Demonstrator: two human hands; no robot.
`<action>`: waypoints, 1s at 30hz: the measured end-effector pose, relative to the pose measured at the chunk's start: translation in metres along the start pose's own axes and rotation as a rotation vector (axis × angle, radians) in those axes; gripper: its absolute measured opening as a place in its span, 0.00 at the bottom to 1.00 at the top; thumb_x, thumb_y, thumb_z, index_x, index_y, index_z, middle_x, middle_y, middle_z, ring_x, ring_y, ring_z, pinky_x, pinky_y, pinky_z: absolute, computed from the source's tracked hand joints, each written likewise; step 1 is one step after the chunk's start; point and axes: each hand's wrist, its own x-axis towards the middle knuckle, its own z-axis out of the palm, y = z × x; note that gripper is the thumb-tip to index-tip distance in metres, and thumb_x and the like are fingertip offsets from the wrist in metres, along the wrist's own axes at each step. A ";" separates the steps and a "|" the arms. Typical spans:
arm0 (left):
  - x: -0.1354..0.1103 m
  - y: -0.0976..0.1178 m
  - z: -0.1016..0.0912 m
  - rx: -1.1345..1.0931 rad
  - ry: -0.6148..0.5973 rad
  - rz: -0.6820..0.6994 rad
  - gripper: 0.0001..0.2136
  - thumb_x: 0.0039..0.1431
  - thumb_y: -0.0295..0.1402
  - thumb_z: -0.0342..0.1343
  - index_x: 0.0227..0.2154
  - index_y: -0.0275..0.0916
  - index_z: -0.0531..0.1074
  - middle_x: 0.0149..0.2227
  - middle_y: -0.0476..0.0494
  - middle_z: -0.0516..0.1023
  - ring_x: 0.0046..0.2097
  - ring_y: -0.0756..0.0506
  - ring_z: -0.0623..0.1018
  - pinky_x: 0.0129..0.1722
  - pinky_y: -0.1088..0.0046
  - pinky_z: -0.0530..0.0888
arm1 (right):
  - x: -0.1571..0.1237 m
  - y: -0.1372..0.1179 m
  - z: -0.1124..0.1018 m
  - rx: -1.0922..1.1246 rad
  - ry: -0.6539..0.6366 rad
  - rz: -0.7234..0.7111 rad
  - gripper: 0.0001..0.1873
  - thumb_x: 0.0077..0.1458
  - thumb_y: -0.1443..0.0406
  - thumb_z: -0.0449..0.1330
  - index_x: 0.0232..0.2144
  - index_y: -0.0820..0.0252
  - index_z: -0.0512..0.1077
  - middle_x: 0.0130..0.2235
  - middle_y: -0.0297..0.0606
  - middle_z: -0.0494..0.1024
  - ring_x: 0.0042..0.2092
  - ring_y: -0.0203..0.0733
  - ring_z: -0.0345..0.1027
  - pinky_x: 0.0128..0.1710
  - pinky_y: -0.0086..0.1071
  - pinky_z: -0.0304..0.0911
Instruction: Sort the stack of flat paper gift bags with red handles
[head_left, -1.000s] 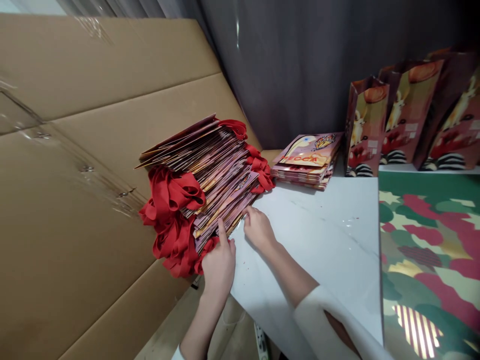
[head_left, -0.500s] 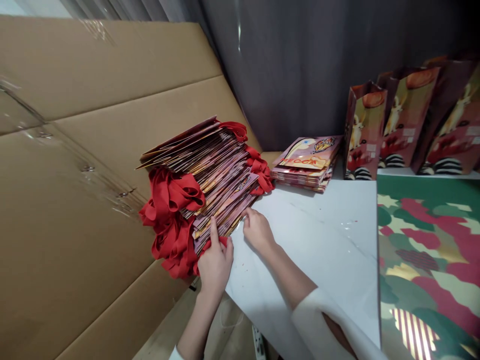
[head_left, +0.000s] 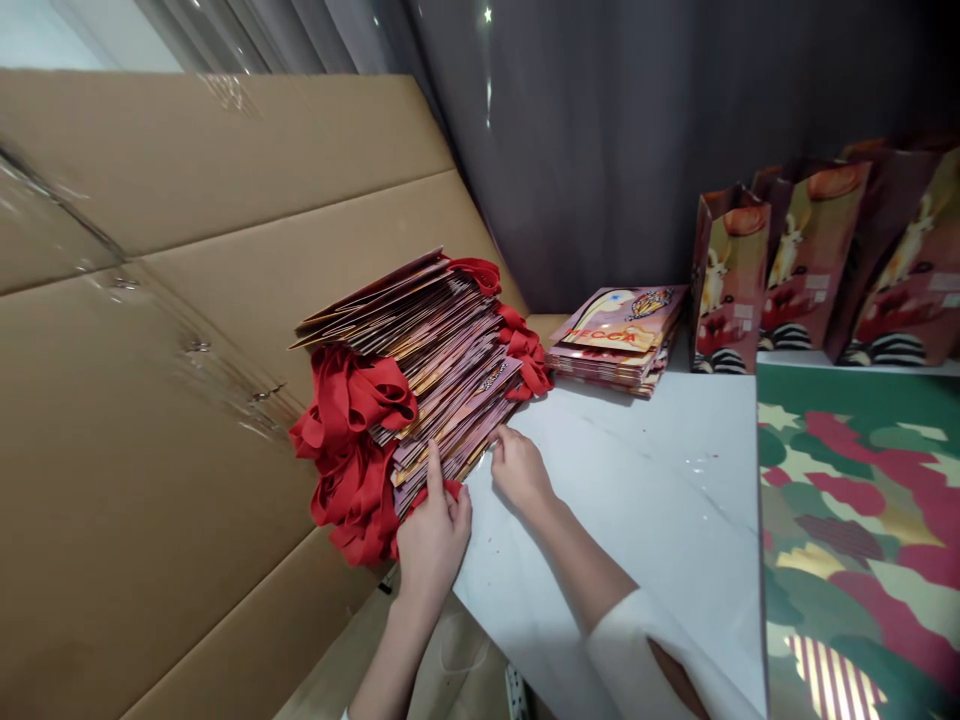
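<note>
A big brown cardboard sheet [head_left: 187, 330] leans right behind the pile of flat bags [head_left: 427, 370] at the white table's [head_left: 645, 500] corner, with a small pile [head_left: 615, 345] and standing bags [head_left: 810, 260] nearby. The left hand [head_left: 433, 535] grips the pile's bottom corner and the right hand [head_left: 517, 472] pinches its lower edge, both where they were before.

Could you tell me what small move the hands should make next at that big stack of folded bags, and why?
Probably slide the lowest bag out. Both the left hand and right hand have fingertips at the bottom near edge of the stack of folded bags, which leans on the cardboard at the white table edge.
</note>
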 end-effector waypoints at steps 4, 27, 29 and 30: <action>0.008 0.004 -0.023 0.054 0.009 -0.054 0.36 0.67 0.40 0.48 0.70 0.43 0.35 0.25 0.53 0.75 0.25 0.46 0.74 0.24 0.74 0.53 | 0.000 -0.002 -0.001 -0.003 -0.005 0.001 0.16 0.57 0.76 0.49 0.43 0.63 0.72 0.45 0.42 0.77 0.46 0.43 0.70 0.47 0.31 0.58; 0.030 -0.008 -0.062 0.107 0.437 0.156 0.20 0.66 0.39 0.46 0.56 0.36 0.69 0.30 0.43 0.76 0.34 0.42 0.74 0.39 0.66 0.65 | -0.001 0.000 0.000 0.074 0.010 0.016 0.16 0.56 0.77 0.50 0.41 0.61 0.72 0.43 0.41 0.78 0.45 0.42 0.70 0.46 0.30 0.57; 0.039 -0.004 -0.062 0.186 0.554 0.283 0.20 0.67 0.40 0.45 0.55 0.37 0.71 0.40 0.36 0.77 0.44 0.39 0.73 0.48 0.60 0.63 | -0.001 0.001 0.001 0.082 0.017 0.005 0.16 0.56 0.77 0.49 0.40 0.62 0.73 0.43 0.41 0.78 0.45 0.42 0.70 0.46 0.30 0.58; 0.044 -0.001 -0.061 0.234 0.579 0.311 0.20 0.67 0.40 0.46 0.57 0.39 0.70 0.47 0.33 0.74 0.50 0.37 0.71 0.50 0.58 0.62 | -0.001 0.001 0.002 0.083 0.021 0.002 0.16 0.56 0.77 0.49 0.40 0.62 0.73 0.43 0.41 0.78 0.45 0.42 0.70 0.46 0.30 0.58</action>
